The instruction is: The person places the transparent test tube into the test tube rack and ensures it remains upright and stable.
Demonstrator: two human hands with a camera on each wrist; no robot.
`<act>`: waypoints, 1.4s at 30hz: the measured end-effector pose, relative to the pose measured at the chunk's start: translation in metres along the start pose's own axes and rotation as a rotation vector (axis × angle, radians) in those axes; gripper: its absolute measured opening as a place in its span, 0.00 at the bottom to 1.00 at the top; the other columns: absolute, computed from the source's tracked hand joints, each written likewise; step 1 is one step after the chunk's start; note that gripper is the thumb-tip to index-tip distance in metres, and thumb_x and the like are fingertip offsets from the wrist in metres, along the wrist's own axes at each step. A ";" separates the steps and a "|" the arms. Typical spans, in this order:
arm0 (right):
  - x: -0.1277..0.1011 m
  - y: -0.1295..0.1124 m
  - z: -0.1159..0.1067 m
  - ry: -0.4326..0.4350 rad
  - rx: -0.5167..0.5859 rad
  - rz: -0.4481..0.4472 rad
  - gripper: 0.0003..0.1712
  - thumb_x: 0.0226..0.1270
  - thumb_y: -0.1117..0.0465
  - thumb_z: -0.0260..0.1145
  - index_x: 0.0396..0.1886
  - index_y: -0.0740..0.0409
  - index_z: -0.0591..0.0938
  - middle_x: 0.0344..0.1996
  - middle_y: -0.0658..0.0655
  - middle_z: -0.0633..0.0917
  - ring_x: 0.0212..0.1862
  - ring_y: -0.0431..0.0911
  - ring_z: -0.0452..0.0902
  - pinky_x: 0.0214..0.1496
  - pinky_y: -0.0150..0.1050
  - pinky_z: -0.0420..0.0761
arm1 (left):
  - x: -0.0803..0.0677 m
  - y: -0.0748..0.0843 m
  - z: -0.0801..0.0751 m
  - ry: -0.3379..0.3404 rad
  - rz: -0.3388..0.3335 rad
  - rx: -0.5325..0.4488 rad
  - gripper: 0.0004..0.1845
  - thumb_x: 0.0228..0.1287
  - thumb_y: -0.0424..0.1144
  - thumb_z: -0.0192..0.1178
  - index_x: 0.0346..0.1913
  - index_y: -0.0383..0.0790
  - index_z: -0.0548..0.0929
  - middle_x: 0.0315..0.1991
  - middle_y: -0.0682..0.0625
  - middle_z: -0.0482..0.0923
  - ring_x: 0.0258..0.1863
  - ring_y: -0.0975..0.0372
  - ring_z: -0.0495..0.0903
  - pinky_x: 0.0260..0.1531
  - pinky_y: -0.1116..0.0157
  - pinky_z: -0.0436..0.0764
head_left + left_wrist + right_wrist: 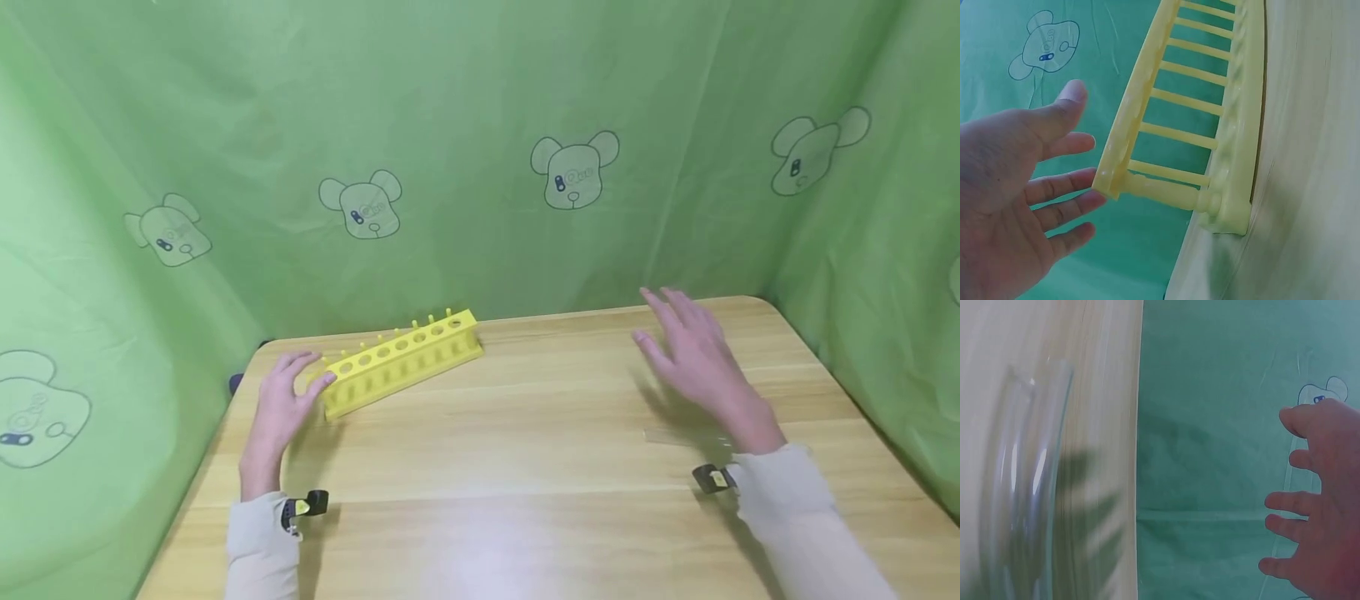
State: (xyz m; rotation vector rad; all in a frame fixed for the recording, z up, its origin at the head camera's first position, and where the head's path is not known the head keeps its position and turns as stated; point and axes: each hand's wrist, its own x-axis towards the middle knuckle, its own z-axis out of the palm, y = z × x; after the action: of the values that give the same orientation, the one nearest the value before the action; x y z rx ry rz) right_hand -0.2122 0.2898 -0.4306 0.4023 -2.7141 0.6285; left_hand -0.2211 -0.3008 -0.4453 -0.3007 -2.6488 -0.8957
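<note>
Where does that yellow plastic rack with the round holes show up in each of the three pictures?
Head view: yellow plastic rack left of centre on the wooden table, at the left hand.
Left wrist view: upper middle, seen end-on.
Right wrist view: not in it.
Shared landmark: green bear-print curtain.

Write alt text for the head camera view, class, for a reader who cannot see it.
A person's left hand touches the near end of a yellow rack on a wooden table, fingers relaxed. The right hand hovers open above the table's right side. Green cloth printed with bears hangs behind.
</note>
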 end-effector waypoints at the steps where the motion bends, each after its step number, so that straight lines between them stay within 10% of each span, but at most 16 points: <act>1: 0.000 -0.002 0.001 0.002 0.002 -0.002 0.39 0.82 0.46 0.54 0.83 0.54 0.53 0.78 0.72 0.54 0.77 0.72 0.48 0.80 0.68 0.38 | -0.001 0.001 0.000 -0.008 -0.003 0.000 0.28 0.69 0.44 0.68 0.64 0.29 0.77 0.66 0.30 0.72 0.67 0.36 0.68 0.69 0.35 0.65; 42: 0.014 -0.055 0.017 -0.054 0.077 0.003 0.40 0.80 0.42 0.55 0.83 0.52 0.56 0.78 0.67 0.61 0.76 0.68 0.54 0.77 0.70 0.55 | 0.001 0.005 0.020 -0.024 -0.062 -0.043 0.24 0.66 0.32 0.69 0.62 0.27 0.79 0.59 0.33 0.75 0.61 0.38 0.73 0.67 0.39 0.71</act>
State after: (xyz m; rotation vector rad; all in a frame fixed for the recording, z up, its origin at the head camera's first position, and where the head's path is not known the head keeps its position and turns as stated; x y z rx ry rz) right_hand -0.2109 0.2318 -0.4197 0.4409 -2.7479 0.7346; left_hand -0.2248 -0.2844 -0.4567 -0.2419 -2.6770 -0.9757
